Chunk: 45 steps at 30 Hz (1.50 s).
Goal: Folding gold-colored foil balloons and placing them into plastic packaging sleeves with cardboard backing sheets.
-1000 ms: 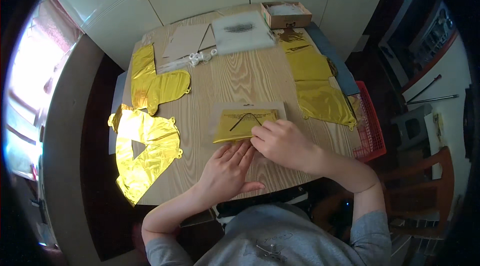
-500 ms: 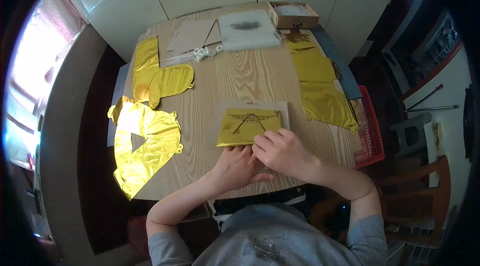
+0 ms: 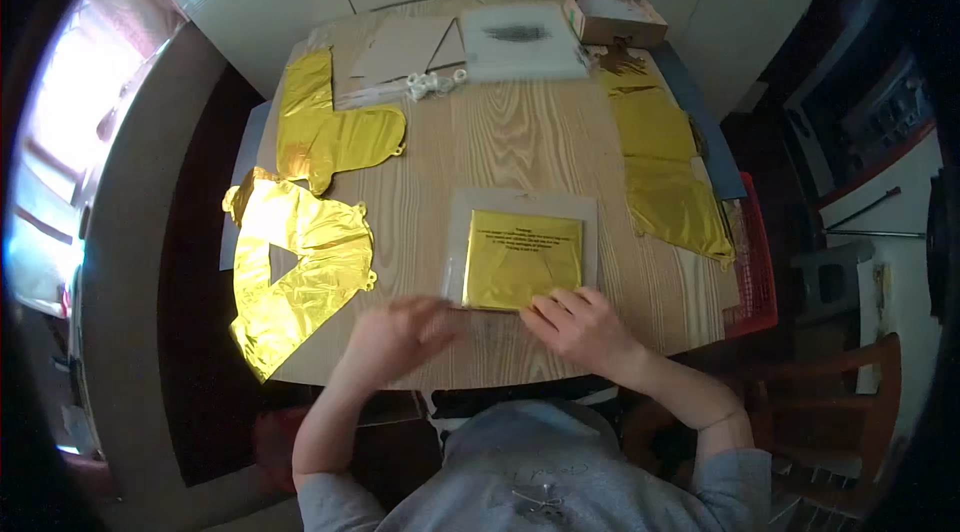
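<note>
A folded gold foil balloon (image 3: 524,267) with printed lines lies flat before me, on a pale card in a clear plastic bag (image 3: 588,232). My right hand (image 3: 582,330) is at the near edge of the bag, its fingers curled and closed on the plastic. To the left of the bag's near corner, my left hand (image 3: 405,340) is lifted away and smeared by motion, so its fingers are unclear. Unfolded and flat at the left are a gold foil balloon (image 3: 345,147) and a shinier one (image 3: 330,247). Another flat gold foil balloon (image 3: 655,152) lies at the right.
At the back of the wooden table (image 3: 500,147) are white ring-shaped rolls (image 3: 430,84), a pale card (image 3: 395,50), a translucent packet (image 3: 525,52) with a dark patch and an open cardboard box (image 3: 615,20). A red plastic basket (image 3: 757,262) stands by the right edge.
My left hand has come out from under the packet's near edge and moved left. The packet now lies flatter and turned straighter. My right hand stays at its near edge.
</note>
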{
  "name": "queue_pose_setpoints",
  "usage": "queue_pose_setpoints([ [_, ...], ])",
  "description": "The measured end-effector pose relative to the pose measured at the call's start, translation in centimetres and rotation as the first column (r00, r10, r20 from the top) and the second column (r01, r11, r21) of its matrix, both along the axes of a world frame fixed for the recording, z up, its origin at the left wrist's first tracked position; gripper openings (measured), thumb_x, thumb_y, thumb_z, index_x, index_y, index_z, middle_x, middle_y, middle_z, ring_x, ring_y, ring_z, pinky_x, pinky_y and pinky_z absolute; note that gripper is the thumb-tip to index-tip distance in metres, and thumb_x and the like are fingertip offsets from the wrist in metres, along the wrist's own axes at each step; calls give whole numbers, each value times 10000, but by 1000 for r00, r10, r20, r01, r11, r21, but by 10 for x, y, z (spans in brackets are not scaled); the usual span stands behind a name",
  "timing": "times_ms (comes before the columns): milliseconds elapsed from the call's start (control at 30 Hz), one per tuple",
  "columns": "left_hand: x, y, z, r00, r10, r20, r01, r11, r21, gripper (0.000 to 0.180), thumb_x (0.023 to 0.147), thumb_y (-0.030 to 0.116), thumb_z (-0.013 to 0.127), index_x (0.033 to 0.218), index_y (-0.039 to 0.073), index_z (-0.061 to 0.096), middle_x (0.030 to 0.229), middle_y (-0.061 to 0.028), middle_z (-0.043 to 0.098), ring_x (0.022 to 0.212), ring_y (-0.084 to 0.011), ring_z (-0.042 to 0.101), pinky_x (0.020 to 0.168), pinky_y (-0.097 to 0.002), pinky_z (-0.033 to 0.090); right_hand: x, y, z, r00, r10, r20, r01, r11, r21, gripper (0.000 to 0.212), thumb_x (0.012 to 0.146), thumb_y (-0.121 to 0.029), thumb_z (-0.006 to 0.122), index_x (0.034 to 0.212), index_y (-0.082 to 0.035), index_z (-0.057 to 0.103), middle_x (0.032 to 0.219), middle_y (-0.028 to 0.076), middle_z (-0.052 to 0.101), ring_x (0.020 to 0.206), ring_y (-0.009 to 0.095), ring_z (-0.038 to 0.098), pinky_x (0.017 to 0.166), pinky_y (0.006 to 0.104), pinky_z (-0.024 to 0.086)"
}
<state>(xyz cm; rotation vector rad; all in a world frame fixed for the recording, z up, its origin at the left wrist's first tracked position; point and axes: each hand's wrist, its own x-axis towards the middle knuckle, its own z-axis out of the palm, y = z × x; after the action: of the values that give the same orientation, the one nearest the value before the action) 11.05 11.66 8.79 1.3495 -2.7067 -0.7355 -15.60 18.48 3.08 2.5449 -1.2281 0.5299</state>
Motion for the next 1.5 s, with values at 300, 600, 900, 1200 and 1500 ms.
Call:
queue_pose_setpoints([
  [300, 23, -195, -57, 962, 230, -146, -270, 881, -389, 206, 868, 213, 632, 967, 49, 708, 941, -146, 703, 808, -315, 679, 727, -419, 530, 6, 17, -14, 994, -22, 105, -7, 964, 266, 375, 870, -220, 621, 1170, 5, 631, 1273, 140, 601, 1254, 269, 524, 1064, 413, 402],
  [600, -43, -314, -95, 897, 427, -111, -433, 805, -406, 364, 830, 308, 585, 1056, 30, 641, 1099, -188, 653, 1026, -362, 624, 850, -462, 515, 3, 18, -21, 984, -56, 172, -7, 937, 349, 400, 903, -260, 605, 1203, 3, 622, 1295, 156, 595, 1254, 286, 530, 1100, 436, 367],
  [900, -77, -337, -89, 761, 642, -88, -635, 711, -304, 449, 812, 321, 593, 1148, 24, 622, 1208, -190, 630, 1115, -342, 619, 917, -449, 516, 2, 17, -23, 964, -65, 260, -42, 921, 386, 384, 859, -199, 644, 1186, 1, 630, 1272, 153, 606, 1222, 296, 553, 1092, 438, 382],
  [1200, -66, -337, -70, 781, 619, 87, -578, 768, -274, 332, 821, 258, 592, 1066, 68, 710, 1141, -151, 682, 1053, -329, 657, 874, -433, 532, 1, 16, -22, 939, -56, 340, -74, 931, 357, 363, 804, -141, 671, 1136, 3, 654, 1243, 163, 615, 1212, 309, 558, 1063, 444, 420],
  [1500, -12, -279, -46, 903, 381, 197, -310, 897, -316, 390, 688, 332, 745, 863, -15, 707, 905, -219, 692, 837, -388, 670, 755, -457, 538, -2, 17, -18, 920, -85, 382, -38, 953, 302, 305, 816, -124, 671, 1102, -18, 671, 1213, 145, 624, 1201, 300, 563, 1045, 447, 424],
])
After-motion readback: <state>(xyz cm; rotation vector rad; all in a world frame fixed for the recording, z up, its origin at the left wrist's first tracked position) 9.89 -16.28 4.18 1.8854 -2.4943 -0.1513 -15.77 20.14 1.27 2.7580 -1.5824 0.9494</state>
